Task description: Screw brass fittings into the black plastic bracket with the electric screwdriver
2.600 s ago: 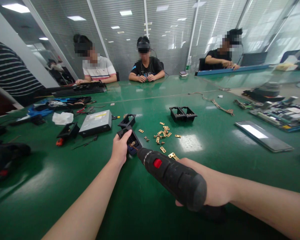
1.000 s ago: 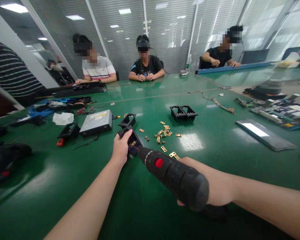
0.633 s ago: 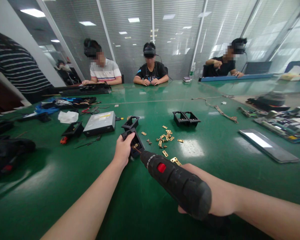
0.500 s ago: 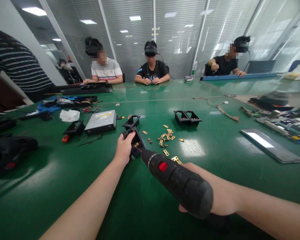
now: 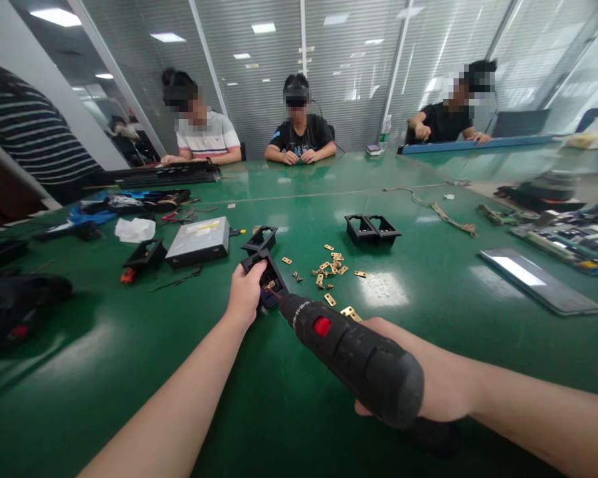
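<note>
My left hand point(image 5: 244, 295) grips a small black plastic housing point(image 5: 268, 273) on the green table point(image 5: 289, 411), fingers curled over its near edge. My right hand point(image 5: 428, 382) is wrapped round a black electric screwdriver point(image 5: 351, 355) with a red switch. The screwdriver's bit points into the housing, onto a brass piece inside it. Several loose brass plates point(image 5: 331, 269) lie scattered just right of the housing.
Another black housing point(image 5: 260, 238) sits just beyond, a joined pair point(image 5: 372, 228) farther right. A grey optical drive point(image 5: 198, 240), a black bracket point(image 5: 144, 254) and tools lie left. Circuit boards point(image 5: 568, 236) and a metal panel point(image 5: 538, 279) lie right. Three people sit across the table; a striped sleeve point(image 5: 24, 133) is at left.
Both hands keep the same hold on the housing and the screwdriver. Only the view has shifted slightly up and down; the bit stays in the housing.
</note>
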Demonstrator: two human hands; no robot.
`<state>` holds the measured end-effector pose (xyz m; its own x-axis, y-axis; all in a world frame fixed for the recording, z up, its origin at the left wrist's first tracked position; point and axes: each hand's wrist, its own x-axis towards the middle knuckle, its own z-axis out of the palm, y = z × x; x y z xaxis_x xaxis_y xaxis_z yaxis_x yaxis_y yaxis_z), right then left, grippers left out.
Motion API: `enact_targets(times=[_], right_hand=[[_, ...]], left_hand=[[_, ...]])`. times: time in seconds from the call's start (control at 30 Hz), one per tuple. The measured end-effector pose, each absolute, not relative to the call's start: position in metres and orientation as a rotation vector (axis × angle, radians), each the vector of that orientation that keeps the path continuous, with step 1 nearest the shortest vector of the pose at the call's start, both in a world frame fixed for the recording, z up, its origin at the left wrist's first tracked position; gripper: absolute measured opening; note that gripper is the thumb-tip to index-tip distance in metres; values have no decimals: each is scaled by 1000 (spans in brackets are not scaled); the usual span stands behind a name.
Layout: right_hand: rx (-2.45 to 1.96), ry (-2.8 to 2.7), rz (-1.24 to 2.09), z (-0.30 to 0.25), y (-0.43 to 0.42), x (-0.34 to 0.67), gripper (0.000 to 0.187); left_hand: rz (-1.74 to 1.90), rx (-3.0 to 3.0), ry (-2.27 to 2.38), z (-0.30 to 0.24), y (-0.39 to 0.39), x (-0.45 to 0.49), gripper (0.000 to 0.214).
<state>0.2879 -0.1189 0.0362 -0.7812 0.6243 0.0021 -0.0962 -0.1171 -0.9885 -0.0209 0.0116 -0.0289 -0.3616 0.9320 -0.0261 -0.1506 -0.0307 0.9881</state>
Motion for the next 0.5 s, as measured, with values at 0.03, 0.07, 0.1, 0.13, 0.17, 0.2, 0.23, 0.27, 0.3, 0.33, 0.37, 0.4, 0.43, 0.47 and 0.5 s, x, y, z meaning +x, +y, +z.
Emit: enact_targets(times=[0.03,0.07,0.1,0.13,0.17,0.2,0.23,0.27,0.3,0.33,0.37,0.4,0.43,0.47,0.5], right_hand=[[-588,-1678,1940,35,-119,288,69],[-607,-1689,1929,35,-119,288,68],[-631,-1707,1915,37,-119,288,65],[-657,-1724,1901,38,-119,288,62],[-690,-1743,1892,40,-119,289,58],[-705,-1756,1883,42,-120,290,54],[-713,-1772,1879,44,-120,290,51],[-715,-1784,1874,45,-121,291,48],[-715,-1796,1868,46,-121,291,45],[-713,-1803,1856,46,-121,292,42],[-711,-1806,1842,45,-122,292,39],[-713,-1803,1823,44,-122,292,37],[-715,-1802,1808,43,-122,292,36],[-712,-1800,1798,42,-122,292,37],[-702,-1800,1796,41,-122,292,41]], left_hand=[[1547,895,1350,-29,12,-21,54],[1549,899,1347,-28,11,-20,54],[1552,904,1343,-28,11,-20,54],[1557,910,1342,-27,11,-20,54],[1561,913,1343,-27,11,-20,53],[1566,914,1348,-26,10,-19,52],[1569,910,1353,-26,10,-19,51],[1572,903,1358,-26,10,-19,50],[1576,893,1363,-26,10,-18,48],[1579,885,1367,-26,10,-18,48],[1582,878,1370,-26,11,-18,47],[1585,874,1373,-26,11,-17,47],[1587,874,1376,-26,11,-17,47],[1588,878,1379,-27,12,-17,47],[1590,889,1379,-27,12,-17,47]])
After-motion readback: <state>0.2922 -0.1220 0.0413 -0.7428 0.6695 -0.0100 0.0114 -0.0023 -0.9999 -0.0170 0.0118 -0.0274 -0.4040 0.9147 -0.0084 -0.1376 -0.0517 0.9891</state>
